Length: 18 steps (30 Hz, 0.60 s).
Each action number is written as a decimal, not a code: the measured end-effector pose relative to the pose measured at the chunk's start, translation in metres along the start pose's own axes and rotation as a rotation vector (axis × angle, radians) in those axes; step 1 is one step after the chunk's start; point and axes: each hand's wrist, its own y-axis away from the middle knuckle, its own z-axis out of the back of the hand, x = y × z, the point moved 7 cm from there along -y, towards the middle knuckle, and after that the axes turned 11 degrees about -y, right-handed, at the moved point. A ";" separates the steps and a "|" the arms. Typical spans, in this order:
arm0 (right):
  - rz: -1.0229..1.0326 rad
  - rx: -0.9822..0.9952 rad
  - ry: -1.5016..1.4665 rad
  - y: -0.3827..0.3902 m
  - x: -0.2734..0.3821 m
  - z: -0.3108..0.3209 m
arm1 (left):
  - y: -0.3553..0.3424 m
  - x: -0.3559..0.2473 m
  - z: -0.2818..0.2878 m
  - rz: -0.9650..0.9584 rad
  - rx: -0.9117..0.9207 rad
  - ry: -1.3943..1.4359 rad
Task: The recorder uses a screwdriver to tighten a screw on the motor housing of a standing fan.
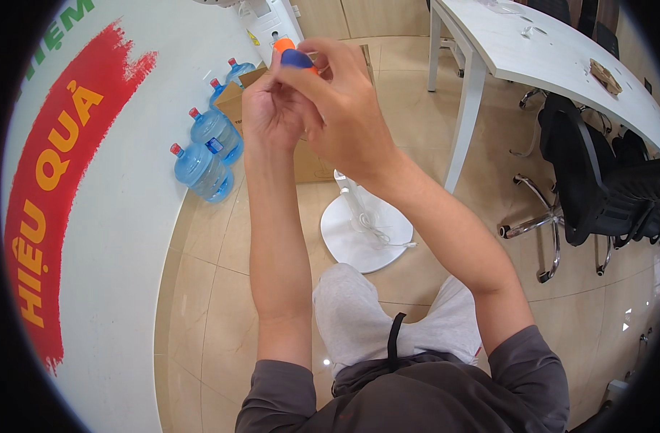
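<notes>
Both of my hands are raised close together in front of me at the top of the view. Between the fingers of my right hand [344, 90] is a small orange-and-blue object [297, 59] with a rounded dark blue part; its kind is not clear. Next to it my left hand [272, 108] is turned palm toward me with its fingers curled, and the right hand partly covers them. What the left fingers hold is hidden. Below the hands, a white round stand base [344, 242] with a coiled white cord [373, 232] rests on the floor.
Several blue water bottles [204, 173] stand along the white wall at left, near an open cardboard box [232, 105]. A white appliance [269, 29] is beyond my hands. At right are a white table [546, 61] and a black wheeled chair [572, 166].
</notes>
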 end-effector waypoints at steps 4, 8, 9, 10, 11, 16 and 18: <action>-0.269 -0.025 -0.076 0.006 -0.012 0.000 | 0.000 0.006 0.008 0.012 -0.151 0.042; -0.234 0.004 -0.058 0.004 -0.016 -0.002 | -0.002 0.012 0.010 0.079 -0.089 0.174; -0.141 0.009 -0.016 0.002 -0.012 -0.002 | -0.003 0.011 0.007 0.067 -0.013 0.187; -0.045 0.015 0.025 0.001 -0.007 -0.001 | -0.003 0.010 0.008 0.057 -0.006 0.140; -0.043 0.016 0.025 0.000 -0.008 -0.001 | -0.003 0.009 0.004 0.053 0.075 0.116; 0.037 0.032 0.050 -0.001 0.004 -0.004 | -0.005 0.005 0.012 0.039 0.050 0.108; -0.050 -0.026 0.019 0.001 0.003 -0.002 | -0.005 0.007 0.016 0.062 -0.008 0.106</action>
